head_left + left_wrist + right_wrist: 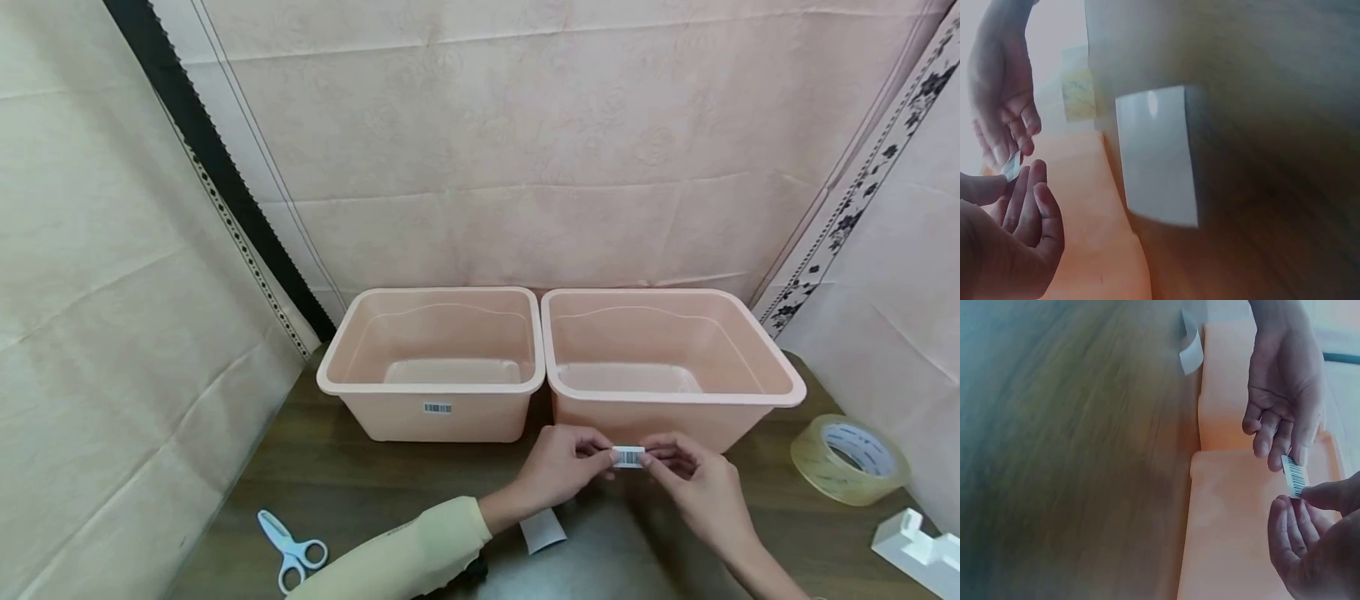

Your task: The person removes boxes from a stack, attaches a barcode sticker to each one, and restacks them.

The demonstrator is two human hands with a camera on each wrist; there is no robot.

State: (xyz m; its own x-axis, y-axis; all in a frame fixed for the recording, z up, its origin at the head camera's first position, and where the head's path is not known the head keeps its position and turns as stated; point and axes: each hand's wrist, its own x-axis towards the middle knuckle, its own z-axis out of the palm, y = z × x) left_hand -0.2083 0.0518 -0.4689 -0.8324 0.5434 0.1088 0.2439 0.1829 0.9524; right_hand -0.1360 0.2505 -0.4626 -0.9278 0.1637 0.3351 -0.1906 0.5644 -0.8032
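Note:
A small white barcode sticker [628, 457] is stretched between both hands, in front of the right-hand pink bin [637, 410]. My left hand [564, 463] pinches its left end between thumb and fingers, and my right hand [697, 483] pinches the right end the same way. In the right wrist view the printed bars of the barcode sticker [1294, 477] show clearly. Another barcode label [437, 408] is on the front of the left-hand pink bin [360, 417]. A curled piece of pale paper [543, 531] lies on the table beneath my left forearm.
Light blue scissors [291, 550] lie at the front left of the wooden table [255, 492]. To the right are a roll of clear tape [817, 467] and a white notched block [918, 550]. Cloth [525, 150] hangs behind and at both sides.

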